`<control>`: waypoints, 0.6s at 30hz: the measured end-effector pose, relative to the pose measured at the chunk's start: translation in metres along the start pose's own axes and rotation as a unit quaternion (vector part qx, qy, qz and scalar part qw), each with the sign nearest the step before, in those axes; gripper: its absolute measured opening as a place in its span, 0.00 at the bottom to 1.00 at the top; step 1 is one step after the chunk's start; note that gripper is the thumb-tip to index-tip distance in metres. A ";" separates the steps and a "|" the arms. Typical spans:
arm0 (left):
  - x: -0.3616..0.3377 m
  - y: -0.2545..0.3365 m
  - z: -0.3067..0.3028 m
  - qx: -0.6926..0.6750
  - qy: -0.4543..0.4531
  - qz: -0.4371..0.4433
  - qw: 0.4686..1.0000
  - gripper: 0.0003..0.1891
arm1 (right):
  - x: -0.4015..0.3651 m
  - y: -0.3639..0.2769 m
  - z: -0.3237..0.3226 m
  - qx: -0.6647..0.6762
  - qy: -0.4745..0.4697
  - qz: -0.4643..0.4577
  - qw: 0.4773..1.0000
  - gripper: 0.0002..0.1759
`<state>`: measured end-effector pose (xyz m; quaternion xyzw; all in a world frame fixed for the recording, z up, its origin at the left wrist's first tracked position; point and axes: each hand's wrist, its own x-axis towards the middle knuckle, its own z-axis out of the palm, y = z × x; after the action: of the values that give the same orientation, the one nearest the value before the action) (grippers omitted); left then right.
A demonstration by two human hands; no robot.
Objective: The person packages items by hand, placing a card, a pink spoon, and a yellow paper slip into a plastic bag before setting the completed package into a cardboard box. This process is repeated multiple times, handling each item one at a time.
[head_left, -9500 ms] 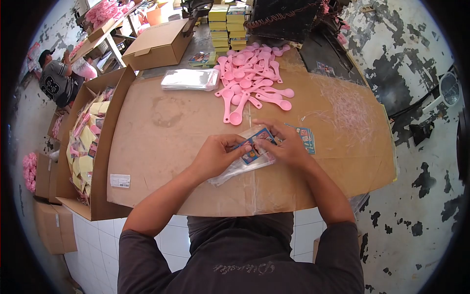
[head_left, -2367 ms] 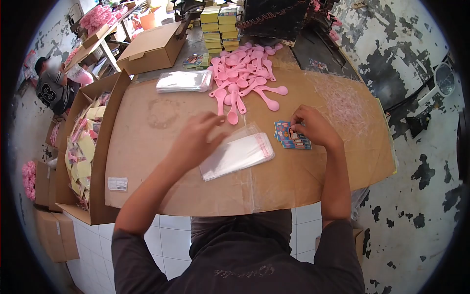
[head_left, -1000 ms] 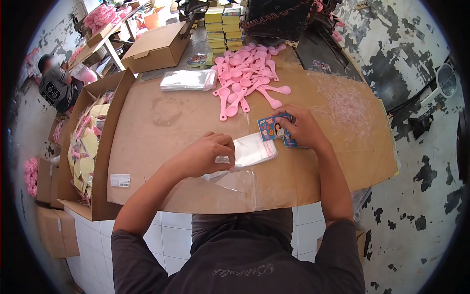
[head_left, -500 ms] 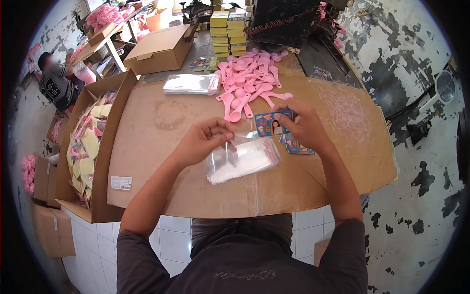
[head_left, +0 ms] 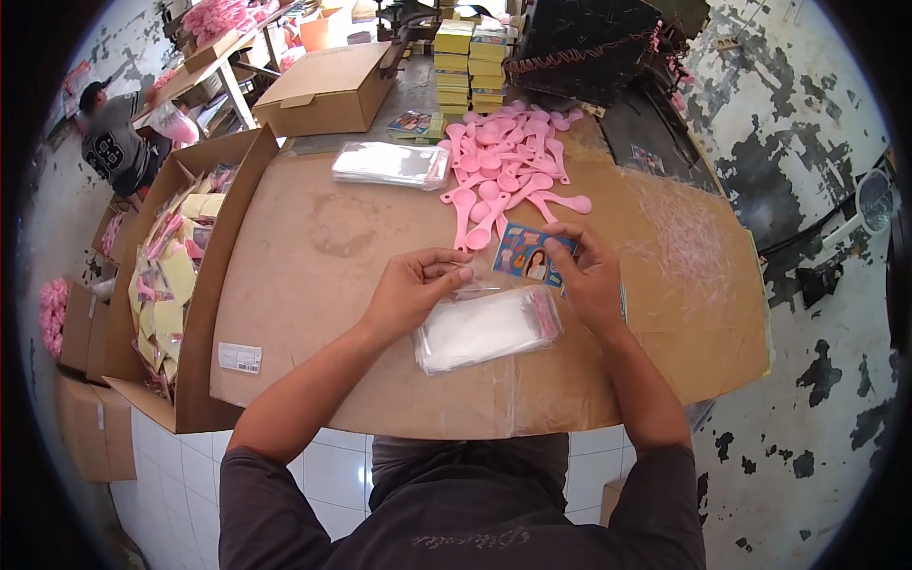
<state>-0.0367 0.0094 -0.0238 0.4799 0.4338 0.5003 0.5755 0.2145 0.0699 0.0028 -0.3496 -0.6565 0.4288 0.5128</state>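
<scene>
My left hand [head_left: 416, 290] is closed in a pinch on the upper edge of a clear plastic bag [head_left: 472, 289], which is hard to make out against the table. Just below it lies a stack of clear plastic bags [head_left: 489, 332] with pinkish edges. Between the thumb and fingers of my right hand [head_left: 591, 275] is a blue printed card [head_left: 521, 256], tilted, its left end near the bag. More cards lie beneath that hand, mostly hidden. Beyond both hands, pink plastic scoops [head_left: 508, 157] form a loose pile.
A second bag stack [head_left: 389, 163] lies behind, near stacked cards [head_left: 454, 66]. On the left stands an open carton [head_left: 220, 294] of packed pouches; a closed carton [head_left: 328, 90] sits at the back. Plastic strips [head_left: 689, 228] litter the right side. Another person [head_left: 119, 142] works far left.
The camera view has shifted slightly. My right hand has tilted the card, its right end now lower. The bag in my left hand, earlier spread over the stack, now shows less.
</scene>
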 end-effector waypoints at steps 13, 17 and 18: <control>-0.018 0.026 0.018 0.046 -0.056 -0.032 0.997 0.17 | -0.016 -0.002 0.022 0.045 -0.092 0.020 0.995 0.19; -0.012 0.017 0.015 0.033 0.007 0.032 0.999 0.18 | -0.016 0.010 0.015 0.030 -0.104 0.049 0.993 0.17; -0.012 0.016 0.015 0.025 0.002 0.044 0.999 0.18 | -0.016 0.006 0.015 -0.006 -0.136 0.016 0.991 0.16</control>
<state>-0.0263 -0.0038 -0.0058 0.5116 0.4256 0.5150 0.5403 0.2037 0.0546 -0.0103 -0.3015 -0.7171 0.4765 0.4097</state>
